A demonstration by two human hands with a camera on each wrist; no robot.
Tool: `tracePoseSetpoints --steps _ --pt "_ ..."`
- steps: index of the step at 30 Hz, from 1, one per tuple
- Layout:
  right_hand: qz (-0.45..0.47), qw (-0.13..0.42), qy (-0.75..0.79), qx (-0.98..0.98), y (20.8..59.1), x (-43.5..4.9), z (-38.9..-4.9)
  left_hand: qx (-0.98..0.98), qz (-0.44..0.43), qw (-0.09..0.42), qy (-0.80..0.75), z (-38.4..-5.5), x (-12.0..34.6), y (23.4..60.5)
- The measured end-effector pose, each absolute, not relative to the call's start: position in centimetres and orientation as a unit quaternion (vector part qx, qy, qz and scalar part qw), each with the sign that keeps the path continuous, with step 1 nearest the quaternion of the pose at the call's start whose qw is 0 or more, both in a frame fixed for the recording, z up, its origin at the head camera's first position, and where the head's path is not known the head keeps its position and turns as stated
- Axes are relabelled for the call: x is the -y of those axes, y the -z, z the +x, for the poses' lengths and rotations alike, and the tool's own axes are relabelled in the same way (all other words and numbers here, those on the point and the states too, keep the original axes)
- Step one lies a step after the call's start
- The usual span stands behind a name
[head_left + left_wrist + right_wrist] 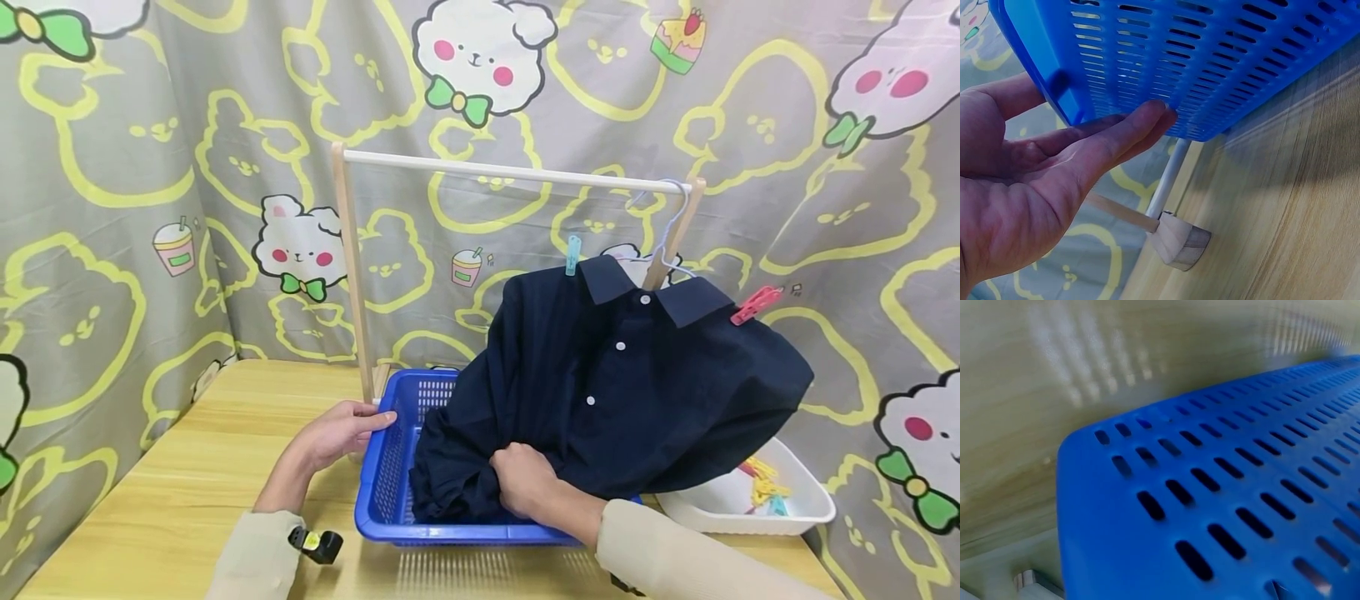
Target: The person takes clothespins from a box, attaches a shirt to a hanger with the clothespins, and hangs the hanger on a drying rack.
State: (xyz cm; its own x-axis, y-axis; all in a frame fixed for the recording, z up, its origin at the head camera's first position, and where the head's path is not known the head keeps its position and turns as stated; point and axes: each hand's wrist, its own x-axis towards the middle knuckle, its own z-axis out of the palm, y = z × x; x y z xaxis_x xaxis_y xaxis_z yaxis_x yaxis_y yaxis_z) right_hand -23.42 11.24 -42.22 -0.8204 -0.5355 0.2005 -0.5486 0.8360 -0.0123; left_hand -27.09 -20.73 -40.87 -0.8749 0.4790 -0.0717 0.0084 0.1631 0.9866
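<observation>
A navy button-up shirt [622, 392] hangs from a light blue wire hanger [666, 229], its lower part bunched inside a blue slotted plastic basket [381, 475]. My right hand [525, 479] grips a fold of the shirt above the basket's front side; that hand is out of sight in the right wrist view. With the thumb over the rim and fingers outside, my left hand [341, 433] holds the basket's left end. A light blue clothespin [573, 255] pinches one shoulder of the shirt, and a red clothespin [756, 305] is on the other.
Behind the basket stands a wooden rack with a white rod [487, 170], the hanger hooked near its right end. To the right, a white bin [802, 508] contains several coloured clothespins [767, 483], partly behind the shirt. Patterned curtain [247, 125] surrounds the wooden table [202, 450].
</observation>
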Motion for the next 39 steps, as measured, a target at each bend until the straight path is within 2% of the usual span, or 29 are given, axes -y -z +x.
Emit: tracePoseSetpoints --steps 12,21,39 --pt "0.247 0.051 -0.041 0.967 40.6 -10.8 -24.3 -0.74 0.163 0.19 -0.624 -27.1 20.7 41.0" --pt "0.238 0.063 -0.089 0.965 39.6 -11.1 -24.5 -0.744 0.161 0.189 -0.62 -27.2 20.7 41.1" --pt "0.182 0.132 -0.218 0.95 35.6 -13.7 -25.9 -0.742 0.161 0.191 -0.622 -27.2 20.7 40.8"
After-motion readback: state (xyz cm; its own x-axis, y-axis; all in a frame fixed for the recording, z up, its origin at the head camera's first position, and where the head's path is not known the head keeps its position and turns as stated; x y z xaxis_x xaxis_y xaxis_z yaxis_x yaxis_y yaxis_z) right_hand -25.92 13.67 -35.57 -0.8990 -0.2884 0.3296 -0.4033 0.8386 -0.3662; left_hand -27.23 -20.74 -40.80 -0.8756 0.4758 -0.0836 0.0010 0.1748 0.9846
